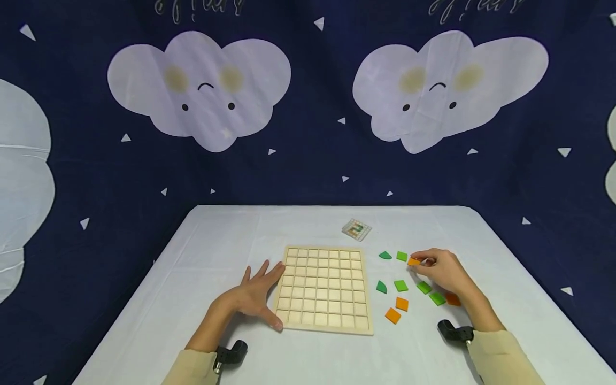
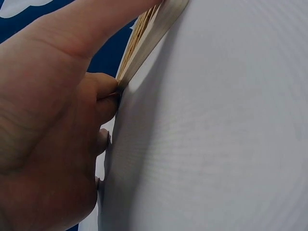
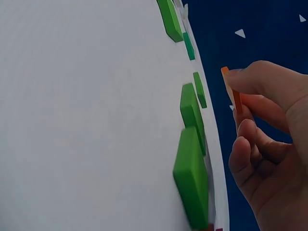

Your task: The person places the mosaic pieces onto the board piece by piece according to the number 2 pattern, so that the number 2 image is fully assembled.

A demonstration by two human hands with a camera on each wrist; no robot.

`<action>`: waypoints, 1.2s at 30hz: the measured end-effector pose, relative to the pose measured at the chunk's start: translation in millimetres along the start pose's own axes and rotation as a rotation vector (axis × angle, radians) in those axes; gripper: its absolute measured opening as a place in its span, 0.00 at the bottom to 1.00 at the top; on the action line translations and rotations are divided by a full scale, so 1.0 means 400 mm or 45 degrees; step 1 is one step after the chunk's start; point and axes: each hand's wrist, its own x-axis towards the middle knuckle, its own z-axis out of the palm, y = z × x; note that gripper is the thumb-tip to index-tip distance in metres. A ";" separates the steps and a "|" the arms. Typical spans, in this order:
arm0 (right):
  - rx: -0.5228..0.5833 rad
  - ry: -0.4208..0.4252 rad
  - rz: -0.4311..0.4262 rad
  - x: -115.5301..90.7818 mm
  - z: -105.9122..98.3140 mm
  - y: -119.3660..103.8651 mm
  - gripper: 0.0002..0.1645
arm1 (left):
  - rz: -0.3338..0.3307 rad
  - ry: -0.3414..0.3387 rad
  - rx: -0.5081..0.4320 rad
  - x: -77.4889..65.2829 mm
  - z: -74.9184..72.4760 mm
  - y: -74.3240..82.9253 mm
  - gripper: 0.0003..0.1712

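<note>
A wooden grid board lies flat on the white table. My left hand is spread at its left edge, with thumb and forefinger touching the frame; the left wrist view shows the same hand against the board's side. My right hand pinches an orange square tile between thumb and fingers, to the right of the board. In the right wrist view that tile is held up above the table. Near this hand lie light green tiles and a darker orange tile.
Between board and right hand lie two dark green rounded pieces, more light green tiles and two orange squares. A small patterned grid card sits behind the board. A dark blue cloth with clouds hangs behind the table.
</note>
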 end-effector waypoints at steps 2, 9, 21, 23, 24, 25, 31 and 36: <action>0.005 -0.002 -0.014 0.004 0.004 -0.002 0.22 | -0.001 0.005 -0.001 0.000 0.000 0.001 0.85; 0.039 -0.032 -0.030 0.016 0.018 -0.022 0.22 | -0.018 0.019 0.000 0.000 0.000 0.002 0.85; 0.045 -0.067 -0.115 0.025 0.034 -0.040 0.19 | -0.017 0.009 -0.011 -0.003 -0.002 0.006 0.85; 0.049 -0.062 -0.123 0.021 0.034 -0.040 0.19 | -0.009 0.010 -0.008 0.003 0.001 0.008 0.85; 0.051 -0.061 -0.129 0.019 0.034 -0.041 0.19 | -0.005 0.010 -0.007 0.006 0.002 0.009 0.85; 0.050 -0.060 -0.133 0.018 0.034 -0.042 0.19 | -0.001 0.011 -0.007 0.009 0.004 0.009 0.85; 0.051 -0.067 -0.159 0.026 0.042 -0.067 0.18 | -0.002 0.013 0.003 0.012 0.006 0.008 0.85; 0.070 -0.105 -0.225 0.035 0.058 -0.094 0.17 | -0.019 0.021 -0.003 0.004 0.006 0.004 0.85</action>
